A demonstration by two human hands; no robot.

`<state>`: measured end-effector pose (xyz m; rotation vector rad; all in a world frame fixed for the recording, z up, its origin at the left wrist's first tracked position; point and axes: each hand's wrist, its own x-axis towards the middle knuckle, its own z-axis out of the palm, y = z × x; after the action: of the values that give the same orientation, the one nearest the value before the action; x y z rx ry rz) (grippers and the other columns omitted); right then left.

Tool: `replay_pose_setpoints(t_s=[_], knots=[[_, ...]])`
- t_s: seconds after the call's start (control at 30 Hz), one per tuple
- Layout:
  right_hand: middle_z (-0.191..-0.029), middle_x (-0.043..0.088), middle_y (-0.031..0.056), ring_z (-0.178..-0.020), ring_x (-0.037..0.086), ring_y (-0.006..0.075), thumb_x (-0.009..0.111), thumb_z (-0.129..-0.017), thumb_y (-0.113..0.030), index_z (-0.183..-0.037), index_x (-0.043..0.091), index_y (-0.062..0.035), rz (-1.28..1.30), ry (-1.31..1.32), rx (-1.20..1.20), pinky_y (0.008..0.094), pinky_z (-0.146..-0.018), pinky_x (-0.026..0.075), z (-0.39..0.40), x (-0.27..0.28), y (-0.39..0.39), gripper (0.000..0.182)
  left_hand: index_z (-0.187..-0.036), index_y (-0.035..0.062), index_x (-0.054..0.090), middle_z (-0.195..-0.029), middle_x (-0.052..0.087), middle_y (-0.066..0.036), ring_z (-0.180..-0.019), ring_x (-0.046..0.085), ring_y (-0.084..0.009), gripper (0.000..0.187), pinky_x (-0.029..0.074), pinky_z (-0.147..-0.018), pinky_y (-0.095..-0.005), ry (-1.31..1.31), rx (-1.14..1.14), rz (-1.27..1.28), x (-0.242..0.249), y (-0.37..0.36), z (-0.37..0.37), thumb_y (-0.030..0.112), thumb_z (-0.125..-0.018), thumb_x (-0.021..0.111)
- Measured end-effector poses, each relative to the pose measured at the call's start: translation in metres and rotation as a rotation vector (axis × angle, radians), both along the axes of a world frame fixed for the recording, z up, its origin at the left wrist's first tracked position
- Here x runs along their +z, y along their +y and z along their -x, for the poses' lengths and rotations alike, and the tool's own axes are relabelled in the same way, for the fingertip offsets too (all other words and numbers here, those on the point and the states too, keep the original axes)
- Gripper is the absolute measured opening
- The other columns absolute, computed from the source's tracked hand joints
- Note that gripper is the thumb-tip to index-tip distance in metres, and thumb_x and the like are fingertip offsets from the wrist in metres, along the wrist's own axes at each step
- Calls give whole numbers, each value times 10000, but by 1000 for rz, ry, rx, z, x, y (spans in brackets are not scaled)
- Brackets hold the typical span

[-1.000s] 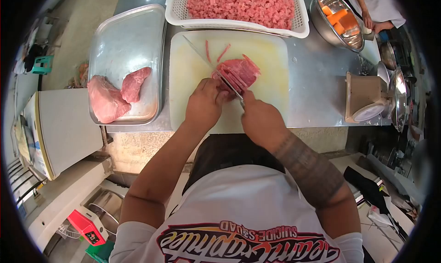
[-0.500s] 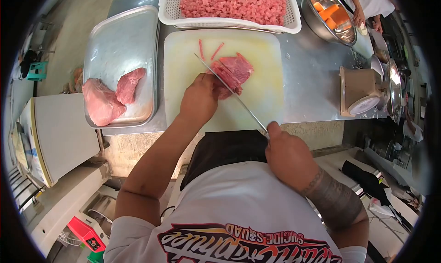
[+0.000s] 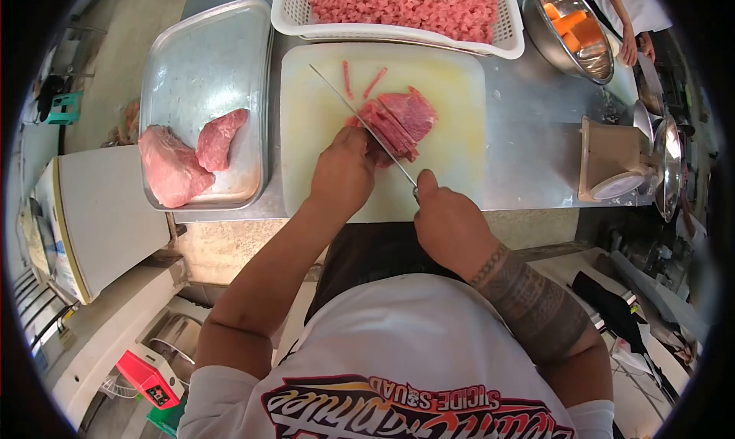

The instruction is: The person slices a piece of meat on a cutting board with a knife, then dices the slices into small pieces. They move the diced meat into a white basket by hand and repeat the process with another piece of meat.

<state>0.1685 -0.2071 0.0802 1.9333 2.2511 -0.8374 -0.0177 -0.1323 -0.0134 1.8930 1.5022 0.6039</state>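
You wear a white T-shirt [image 3: 413, 347] with short sleeves; across it runs a red and black graphic with curling lettering outlined in white. A dark apron [image 3: 383, 251] lies above that print. Beside the shirt, your right forearm carries a banded tattoo [image 3: 528, 305] of dark patterned rings.

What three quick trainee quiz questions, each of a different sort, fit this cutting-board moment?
1. True or false: the right hand holds the knife.
2. The left hand rests on: A) the meat slab, B) the metal tray, C) the white basket.
3. How many meat pieces lie on the tray?

Key: 1 true; 2 A; 3 two.
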Motion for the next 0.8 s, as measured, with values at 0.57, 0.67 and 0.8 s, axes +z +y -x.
replay_pose_setpoints(t_s=[0.57, 0.67, 0.8], knots=[[-836, 690, 257, -796, 712, 458, 617, -923, -60, -1103, 516, 17, 96, 71, -122, 540, -702, 578, -36, 66, -53, 221, -1098, 17, 709, -1086, 727, -184, -996, 721, -395, 200, 585, -852, -475, -39, -23, -40, -1, -3, 8, 116, -933, 769], [-828, 685, 254, -784, 706, 459, 615, -920, -58, -1106, 517, 19, 129, 37, -125, 541, -692, 571, -43, 80, -68, 224, -1097, 12, 707, -1074, 727, -192, -998, 719, -406, 193, 582, -854, -490, -1, -41, -15, 1, 1, 7, 111, -938, 754], [-819, 681, 247, -766, 698, 456, 609, -916, -51, -1116, 514, 21, 107, 2, -93, 542, -676, 561, -44, 83, -74, 232, -1125, 2, 645, -1065, 702, -210, -961, 713, -427, 205, 583, -834, -521, 15, -69, -38, 1, 1, 7, 86, -943, 690]])
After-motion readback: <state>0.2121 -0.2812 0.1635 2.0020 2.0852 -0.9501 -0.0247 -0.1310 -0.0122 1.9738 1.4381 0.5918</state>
